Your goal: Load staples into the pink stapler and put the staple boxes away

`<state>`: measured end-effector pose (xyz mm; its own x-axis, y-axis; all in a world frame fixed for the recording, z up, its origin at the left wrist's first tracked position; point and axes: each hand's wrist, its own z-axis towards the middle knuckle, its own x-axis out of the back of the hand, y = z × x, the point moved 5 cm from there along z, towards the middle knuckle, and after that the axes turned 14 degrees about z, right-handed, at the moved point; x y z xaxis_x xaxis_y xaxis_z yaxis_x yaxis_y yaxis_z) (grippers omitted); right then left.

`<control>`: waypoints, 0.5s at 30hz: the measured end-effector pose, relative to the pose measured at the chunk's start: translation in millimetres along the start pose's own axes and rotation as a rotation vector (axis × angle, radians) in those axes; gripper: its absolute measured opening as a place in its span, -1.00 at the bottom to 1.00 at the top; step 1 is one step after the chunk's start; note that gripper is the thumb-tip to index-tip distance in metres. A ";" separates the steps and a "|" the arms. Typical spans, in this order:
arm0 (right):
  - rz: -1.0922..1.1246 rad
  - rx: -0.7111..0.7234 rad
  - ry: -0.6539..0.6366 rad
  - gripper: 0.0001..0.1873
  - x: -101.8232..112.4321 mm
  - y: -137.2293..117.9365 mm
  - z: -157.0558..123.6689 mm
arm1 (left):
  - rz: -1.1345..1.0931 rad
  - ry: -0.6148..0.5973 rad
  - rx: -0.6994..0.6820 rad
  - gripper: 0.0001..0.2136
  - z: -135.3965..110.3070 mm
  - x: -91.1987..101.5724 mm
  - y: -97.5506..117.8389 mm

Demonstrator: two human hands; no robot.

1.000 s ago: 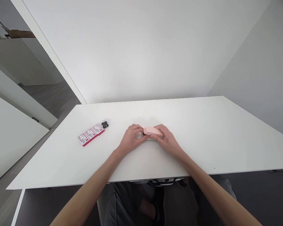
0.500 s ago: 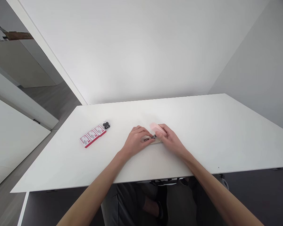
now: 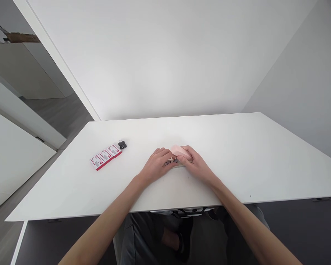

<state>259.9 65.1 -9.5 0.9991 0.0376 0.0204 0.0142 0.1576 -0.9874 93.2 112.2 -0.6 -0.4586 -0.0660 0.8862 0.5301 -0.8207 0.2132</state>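
In front of me on the table, my right hand (image 3: 194, 162) is closed around a smooth, pale pink block-like object (image 3: 180, 151) with rounded corners. A narrow silvery metal part (image 3: 175, 160) shows just below it, by the thumb. My left hand (image 3: 160, 162) curls around the left end of a flat, whitish piece (image 3: 178, 166) lying under both hands. Small dark and silvery bits (image 3: 167, 162) show on this piece between the left thumb and fingers. How the pink object joins the flat piece is hidden by my fingers.
Several red-and-white cards (image 3: 106, 156) lie side by side at the left of the white table (image 3: 237, 154). Beside them sit small black objects with metal tips (image 3: 122, 144), like USB sticks. A white wall (image 3: 160, 66) rises behind the table.
The pink object has come down and left, closer to the left hand, with my right hand around it. The view has shifted slightly.
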 end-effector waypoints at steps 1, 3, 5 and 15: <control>-0.006 0.005 0.000 -0.61 0.1 0.3 -0.1 | 0.008 -0.006 -0.010 -0.80 0.0 -0.3 0.3; -0.012 0.012 0.000 -0.61 0.6 0.8 -0.1 | 0.014 -0.009 -0.026 -0.80 0.2 -1.1 0.7; -0.012 0.015 -0.002 -0.62 0.7 1.1 -0.2 | 0.015 -0.002 -0.031 -0.80 0.2 -1.7 0.6; 0.027 0.010 -0.020 -0.60 -0.8 -0.9 -0.5 | 0.021 -0.017 0.001 -0.75 0.2 -1.4 -0.8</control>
<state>259.2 64.4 -8.7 0.9981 0.0617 -0.0031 -0.0133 0.1664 -0.9860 93.5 113.1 -1.9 -0.4353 -0.0734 0.8973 0.5404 -0.8184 0.1952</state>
